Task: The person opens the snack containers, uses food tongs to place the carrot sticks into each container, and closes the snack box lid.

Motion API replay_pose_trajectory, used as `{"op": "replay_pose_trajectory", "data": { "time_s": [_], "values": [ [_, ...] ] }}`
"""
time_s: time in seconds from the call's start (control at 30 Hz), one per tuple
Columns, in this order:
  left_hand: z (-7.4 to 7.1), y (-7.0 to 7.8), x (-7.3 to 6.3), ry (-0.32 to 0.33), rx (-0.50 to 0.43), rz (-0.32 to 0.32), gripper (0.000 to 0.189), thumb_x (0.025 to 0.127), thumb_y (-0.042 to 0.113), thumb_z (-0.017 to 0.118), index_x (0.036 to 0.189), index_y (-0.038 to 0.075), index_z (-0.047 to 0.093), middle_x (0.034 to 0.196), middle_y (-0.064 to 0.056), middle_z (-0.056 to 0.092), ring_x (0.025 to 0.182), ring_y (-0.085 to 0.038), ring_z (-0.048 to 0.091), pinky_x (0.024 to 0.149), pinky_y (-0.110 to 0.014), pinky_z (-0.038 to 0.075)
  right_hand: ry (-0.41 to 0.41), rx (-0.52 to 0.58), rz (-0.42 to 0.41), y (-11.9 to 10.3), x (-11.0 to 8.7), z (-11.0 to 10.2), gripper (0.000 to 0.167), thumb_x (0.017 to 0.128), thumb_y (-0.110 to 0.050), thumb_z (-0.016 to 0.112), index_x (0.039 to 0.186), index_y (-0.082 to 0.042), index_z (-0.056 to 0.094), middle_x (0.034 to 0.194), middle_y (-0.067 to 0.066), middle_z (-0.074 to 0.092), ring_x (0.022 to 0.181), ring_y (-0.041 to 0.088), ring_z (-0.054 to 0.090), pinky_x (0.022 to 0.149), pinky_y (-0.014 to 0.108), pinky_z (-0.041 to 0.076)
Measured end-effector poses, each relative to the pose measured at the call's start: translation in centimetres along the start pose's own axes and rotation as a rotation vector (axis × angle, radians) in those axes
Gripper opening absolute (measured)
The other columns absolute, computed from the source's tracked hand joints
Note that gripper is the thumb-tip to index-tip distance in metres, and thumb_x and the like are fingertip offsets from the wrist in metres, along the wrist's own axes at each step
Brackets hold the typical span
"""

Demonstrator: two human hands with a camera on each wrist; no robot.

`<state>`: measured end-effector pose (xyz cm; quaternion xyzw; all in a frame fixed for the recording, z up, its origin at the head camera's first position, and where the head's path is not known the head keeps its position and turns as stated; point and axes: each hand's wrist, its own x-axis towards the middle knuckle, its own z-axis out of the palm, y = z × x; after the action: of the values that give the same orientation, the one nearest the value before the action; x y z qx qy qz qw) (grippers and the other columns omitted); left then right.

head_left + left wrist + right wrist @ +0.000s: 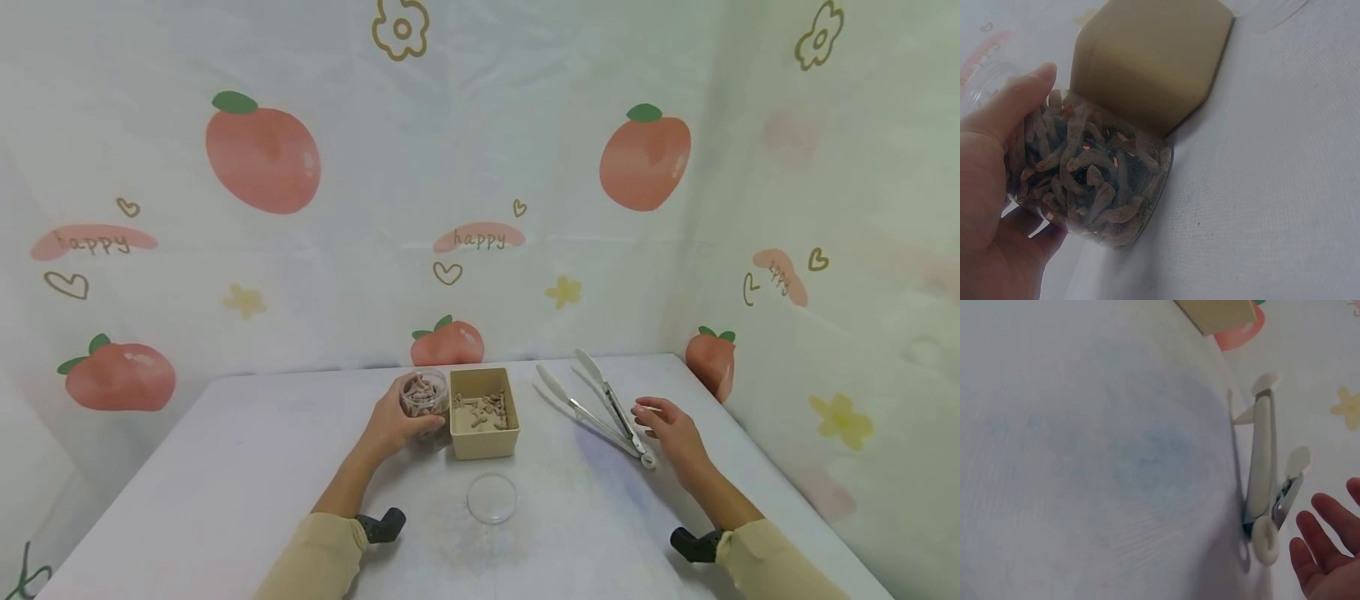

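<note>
My left hand [396, 423] grips a clear jar [424, 395] filled with brown, finger-shaped pieces [1094, 172], thumb on one side and fingers round the other. The jar stands close against the left side of a beige open box [484, 442]. More of the brown pieces [489, 408] lie scattered on the box's floor. My right hand [675, 437] holds nothing; its fingers are loosely bent and apart, just right of a pair of tongs [611, 417]. Those tongs lie spread on the table, white tips toward the back and ring end toward me.
A round clear lid [492, 498] lies on the white table [247, 500] in front of the box. Behind and to the right hangs a white sheet [360, 283] printed with peaches, hearts and flowers, meeting the table's back edge.
</note>
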<state>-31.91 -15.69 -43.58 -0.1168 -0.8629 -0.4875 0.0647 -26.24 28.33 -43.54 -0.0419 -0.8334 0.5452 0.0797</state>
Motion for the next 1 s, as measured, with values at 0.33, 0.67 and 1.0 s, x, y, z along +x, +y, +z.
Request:
{"op": "replay_pose_trajectory", "data": {
  "time_s": [0.33,0.67,1.0],
  "values": [
    [0.1,-0.1,0.0,0.001,-0.014,0.008,0.096,0.073,0.033,0.087,0.147,0.006,0.032,0.132,-0.020,0.051,0.120,-0.033,0.049,0.098,-0.051,0.040,0.031,0.115,-0.157,-2.5,-0.7,0.9,0.043,0.099,-0.031,0.058,0.126,0.003,0.055,0.108,-0.001,0.069,0.097,0.006,0.061,0.083,0.018,0.046],
    [0.1,-0.2,-0.2,-0.007,-0.024,-0.003,0.096,0.073,0.033,0.087,0.148,0.007,0.032,0.133,-0.019,0.050,0.120,-0.033,0.048,0.098,-0.051,0.040,-0.069,0.204,-0.240,-4.3,-1.2,3.5,0.039,0.100,-0.025,0.056,0.126,0.004,0.054,0.107,-0.006,0.070,0.101,0.011,0.063,0.085,0.022,0.048],
    [0.0,0.0,-0.1,-0.004,-0.020,-0.002,0.096,0.073,0.032,0.087,0.148,0.007,0.032,0.132,-0.019,0.051,0.119,-0.032,0.049,0.098,-0.050,0.040,-0.205,0.243,-0.289,-4.4,-1.6,6.4,0.030,0.099,-0.015,0.057,0.121,0.005,0.058,0.115,0.023,0.066,0.100,0.019,0.066,0.086,0.027,0.051]
  ]
}}
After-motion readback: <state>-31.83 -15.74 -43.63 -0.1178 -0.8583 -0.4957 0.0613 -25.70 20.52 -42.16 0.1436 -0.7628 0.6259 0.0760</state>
